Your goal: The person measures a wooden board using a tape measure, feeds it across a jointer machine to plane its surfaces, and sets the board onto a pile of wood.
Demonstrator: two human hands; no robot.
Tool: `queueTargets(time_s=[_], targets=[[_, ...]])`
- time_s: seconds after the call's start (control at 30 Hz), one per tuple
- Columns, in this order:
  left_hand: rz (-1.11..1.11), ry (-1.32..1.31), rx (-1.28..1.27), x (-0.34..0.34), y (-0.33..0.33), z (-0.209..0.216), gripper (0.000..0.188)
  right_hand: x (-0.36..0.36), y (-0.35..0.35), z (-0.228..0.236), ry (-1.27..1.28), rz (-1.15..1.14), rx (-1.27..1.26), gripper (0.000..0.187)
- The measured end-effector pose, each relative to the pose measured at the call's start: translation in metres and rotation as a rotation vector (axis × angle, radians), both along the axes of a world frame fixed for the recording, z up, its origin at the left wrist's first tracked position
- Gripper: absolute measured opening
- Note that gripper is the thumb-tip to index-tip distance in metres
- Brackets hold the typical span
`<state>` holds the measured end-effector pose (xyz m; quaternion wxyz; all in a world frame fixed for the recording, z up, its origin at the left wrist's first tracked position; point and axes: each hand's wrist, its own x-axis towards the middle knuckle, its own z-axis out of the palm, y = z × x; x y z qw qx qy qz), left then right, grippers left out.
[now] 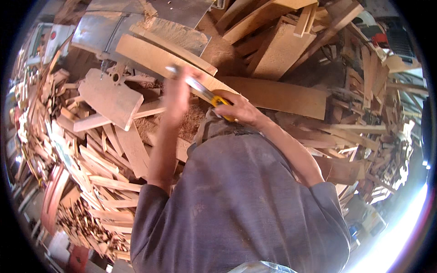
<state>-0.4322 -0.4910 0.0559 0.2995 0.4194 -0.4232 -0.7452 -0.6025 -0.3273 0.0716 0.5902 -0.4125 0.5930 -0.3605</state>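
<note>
My right hand (241,109) is closed around a yellow tape measure (220,101). Its shiny blade (199,86) runs out up and to the left, over a long light wooden plank (141,54). My left hand (182,84) is at the blade's far stretch above the plank, smeared by motion. Whether its fingers grip the blade cannot be made out. A narrower wooden strip (182,52) lies along the plank's far side, both resting partly on a grey metal machine table (98,34).
Left of my arms lies a wide cut board (109,95) over heaped wooden offcuts (114,182). Thick boards (282,52) pile up at the far right, with a broad plank (282,98) below them. Sawdust (186,125) covers the area by my left forearm.
</note>
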Motion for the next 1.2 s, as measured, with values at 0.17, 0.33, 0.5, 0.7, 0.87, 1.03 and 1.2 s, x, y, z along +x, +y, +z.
queueTargets(time_s=[0.17, 0.33, 0.5, 0.7, 0.87, 1.03, 1.2], targets=[[0.111, 0.035, 0.248, -0.016, 0.091, -0.035, 0.037, 0.02, -0.002, -0.028, -0.649, -0.255, 0.335, 0.056], [0.152, 0.003, 0.317, -0.013, 0.127, -0.059, 0.032, 0.023, 0.014, -0.062, -0.499, -0.19, 0.329, 0.059], [-0.071, -0.173, 0.443, 0.006, 0.119, -0.056, 0.028, 0.015, 0.027, -0.083, 0.145, 0.322, 0.008, 0.07], [-0.34, -0.255, 0.334, 0.017, 0.109, -0.078, 0.035, -0.02, 0.028, -0.059, 0.047, 0.363, 0.368, 0.044], [-0.422, -0.395, 0.265, 0.007, 0.096, -0.073, 0.032, -0.046, 0.06, -0.102, 0.589, 0.366, 0.3, 0.041], [-0.34, -0.315, 0.073, -0.009, 0.096, -0.084, 0.03, -0.043, 0.073, -0.111, 0.49, 0.253, 0.313, 0.042], [-0.448, -0.527, 0.004, -0.004, 0.089, -0.084, 0.034, -0.032, 0.069, -0.134, 0.03, -0.149, 0.658, 0.052]])
